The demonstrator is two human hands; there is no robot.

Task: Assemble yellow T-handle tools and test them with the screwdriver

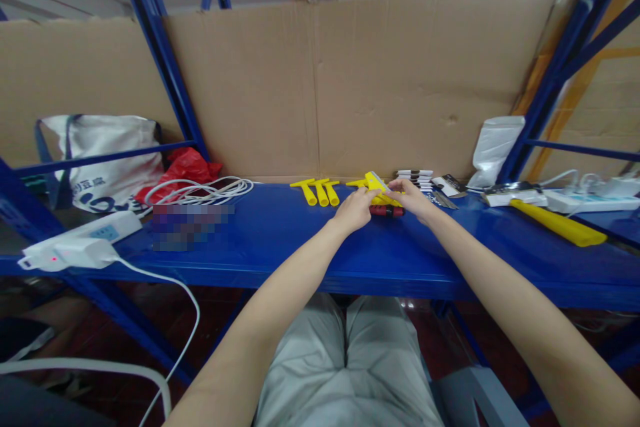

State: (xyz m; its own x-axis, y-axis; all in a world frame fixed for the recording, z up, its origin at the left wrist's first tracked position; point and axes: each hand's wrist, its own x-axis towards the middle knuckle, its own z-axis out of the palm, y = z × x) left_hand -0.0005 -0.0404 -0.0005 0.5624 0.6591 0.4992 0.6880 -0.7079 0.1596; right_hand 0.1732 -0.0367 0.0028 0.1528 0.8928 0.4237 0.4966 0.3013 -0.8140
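Both my hands meet at the back middle of the blue shelf (280,240). My left hand (354,209) and my right hand (411,196) are closed on a small yellow plastic tool (376,183), which they hold between them just above the shelf. A dark red and black piece (386,211) lies under my hands. To the left, three yellow T-shaped handles (320,191) lie side by side on the shelf.
A stack of small black and white packs (416,177) sits beside my right hand. A long yellow bar (557,223), power strips (590,200) and a white pouch (496,147) are at the right. White cables (205,190), a red bag (187,167), a tote bag (107,160) and a power strip (75,247) are left. Cardboard (320,87) backs the shelf.
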